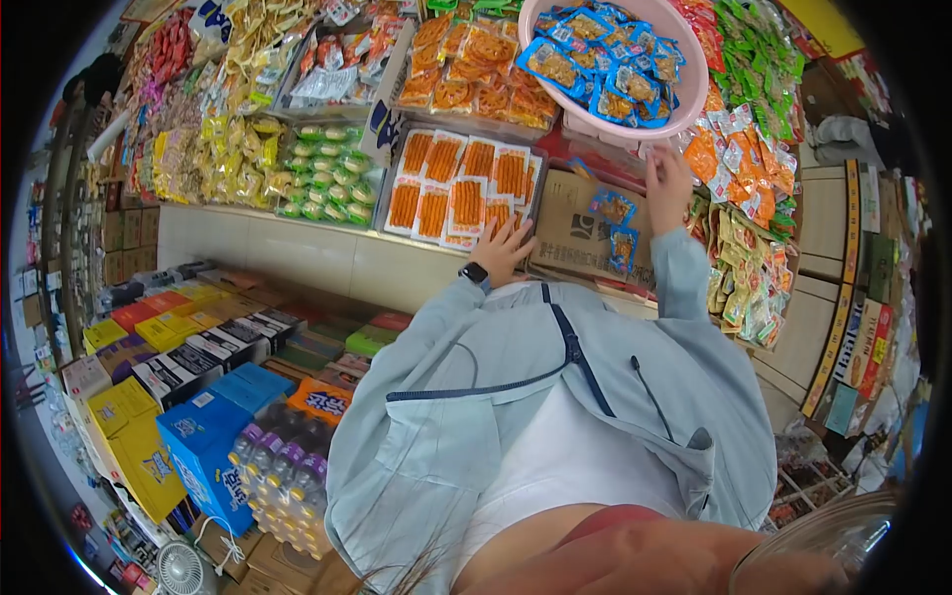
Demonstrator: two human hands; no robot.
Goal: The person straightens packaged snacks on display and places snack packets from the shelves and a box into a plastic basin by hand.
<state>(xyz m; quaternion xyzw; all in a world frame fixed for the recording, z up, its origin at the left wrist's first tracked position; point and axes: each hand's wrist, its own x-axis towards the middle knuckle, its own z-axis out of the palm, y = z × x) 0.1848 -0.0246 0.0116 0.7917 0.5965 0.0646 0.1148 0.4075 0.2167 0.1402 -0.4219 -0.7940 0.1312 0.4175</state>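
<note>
My left hand [499, 251] lies with fingers spread on the front corner of a tray [397, 234] of flat packs of orange snack sticks [468, 201]. A dark watch is on that wrist. My right hand [668, 185] is raised, its fingers bent and closed at the near rim of a pink basin [697, 94]. Blue snack packets [635, 81] fill the basin. Below it, a cardboard box [570, 223] has a few similar blue packets [623, 248] lying on top, between my two hands.
Green-and-white packs [327, 177] and yellow bags [203, 164] lie left on the display. Orange packets [734, 159] and tan packets [744, 263] lie right. Stacked cartons [213, 431] and shrink-wrapped bottles [283, 476] stand lower left, beside a small white fan [180, 568].
</note>
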